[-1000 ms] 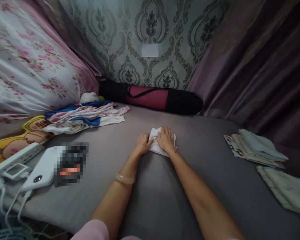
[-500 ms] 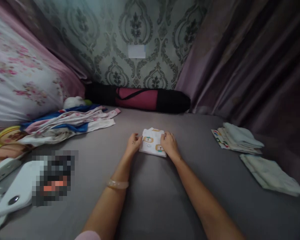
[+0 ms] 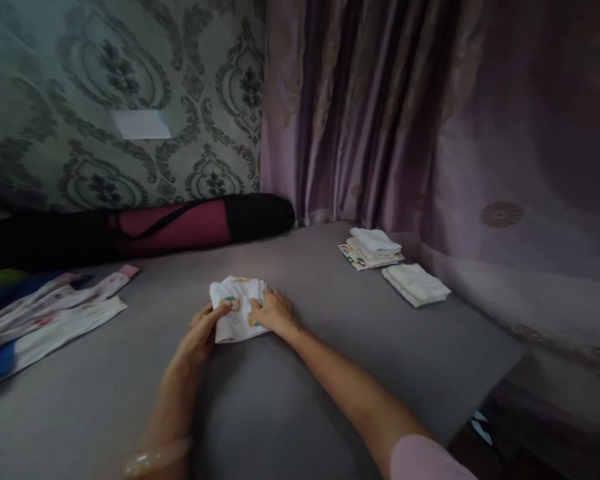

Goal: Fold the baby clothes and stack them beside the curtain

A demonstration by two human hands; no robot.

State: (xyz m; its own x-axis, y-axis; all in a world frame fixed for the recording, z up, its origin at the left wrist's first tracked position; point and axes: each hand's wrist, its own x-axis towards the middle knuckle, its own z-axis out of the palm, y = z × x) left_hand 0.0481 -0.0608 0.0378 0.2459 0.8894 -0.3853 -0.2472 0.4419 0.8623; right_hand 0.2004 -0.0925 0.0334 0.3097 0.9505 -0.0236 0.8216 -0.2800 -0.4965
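Observation:
A small folded white garment (image 3: 237,327) with an orange and teal print is held between my two hands over the grey sheet. My left hand (image 3: 203,330) grips its left edge, the thumb lying on top and the fingers beneath. On the right edge, my right hand (image 3: 276,312) pinches it with the thumb on the print; the other fingers are partly hidden behind the cloth. To the right lie a stack of folded clothes (image 3: 375,241) and, just in front of it, a separate folded pale garment (image 3: 417,285).
Loose clothes (image 3: 65,323) lie spread at the left. A long black and maroon bag (image 3: 175,229) rests along the patterned wall. Purple curtains (image 3: 350,113) hang behind and to the right. The grey bed surface (image 3: 300,413) ends in an edge at the lower right.
The view has turned right, bringing the folded stacks nearer the middle. My hands have closed on the garment's sides, with the left thumb now over its top.

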